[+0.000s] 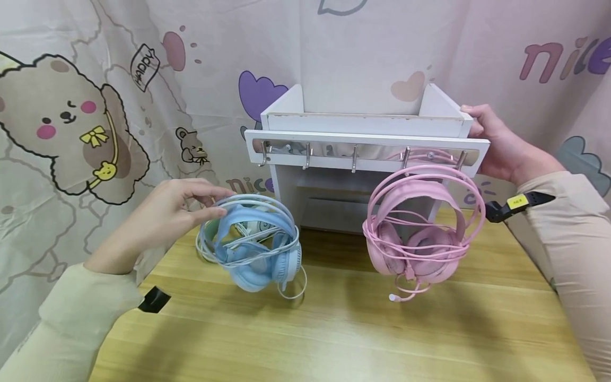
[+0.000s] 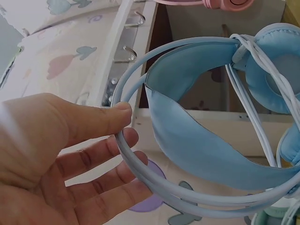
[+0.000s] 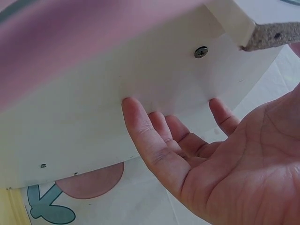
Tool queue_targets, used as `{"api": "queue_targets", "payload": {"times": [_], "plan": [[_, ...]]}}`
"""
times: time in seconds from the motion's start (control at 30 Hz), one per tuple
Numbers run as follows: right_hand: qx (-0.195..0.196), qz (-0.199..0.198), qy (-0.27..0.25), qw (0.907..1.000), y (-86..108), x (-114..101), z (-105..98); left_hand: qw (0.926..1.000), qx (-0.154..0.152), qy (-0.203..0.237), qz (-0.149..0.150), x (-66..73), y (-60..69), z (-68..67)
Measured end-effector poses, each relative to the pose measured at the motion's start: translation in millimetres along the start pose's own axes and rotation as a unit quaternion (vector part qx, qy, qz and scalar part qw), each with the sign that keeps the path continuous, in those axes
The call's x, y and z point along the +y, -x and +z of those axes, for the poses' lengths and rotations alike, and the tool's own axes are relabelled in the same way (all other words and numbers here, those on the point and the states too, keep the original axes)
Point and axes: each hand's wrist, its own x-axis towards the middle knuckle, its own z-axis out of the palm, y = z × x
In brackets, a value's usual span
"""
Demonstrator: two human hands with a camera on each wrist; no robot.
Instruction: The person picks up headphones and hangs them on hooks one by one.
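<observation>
My left hand (image 1: 179, 212) pinches the headband of the blue headphones (image 1: 260, 217), which have a pale cable wound round them. In the left wrist view, the thumb and forefinger of the left hand (image 2: 89, 154) grip the outer band of the blue headphones (image 2: 206, 173). A white shelf rack (image 1: 367, 127) with a row of metal hooks (image 1: 355, 159) stands at the back. Pink headphones (image 1: 431, 249) hang from its right end. My right hand (image 1: 506, 143) is at the rack's right side; in the right wrist view its fingertips touch the white side panel (image 3: 154, 70).
Partly hidden behind the blue headphones lies a green and white headset (image 1: 250, 228). Everything stands on a wooden table (image 1: 324, 329). A curtain (image 1: 205, 69) printed with bears and hearts hangs behind and to the left.
</observation>
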Motion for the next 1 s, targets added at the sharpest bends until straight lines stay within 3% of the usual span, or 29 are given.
{"api": "queue_targets", "payload": {"times": [0.17,0.4,0.63,1.0], "plan": [[0.002,-0.009,-0.020,0.9998,-1.1,0,0,0.9997,-0.011,0.000,0.021,11.0,-8.6,-3.0],[0.000,0.007,0.015,0.9999,1.1,0,-1,0.9975,-0.015,-0.001,0.068,26.7,-22.7,-3.9],[-0.001,0.008,0.023,0.9997,2.8,0,-1,0.9971,-0.023,0.001,0.072,45.0,-36.8,-3.4],[-0.003,0.003,0.026,0.9997,2.5,-1,1,0.9910,-0.021,0.007,0.132,62.8,-54.6,-8.3]]}}
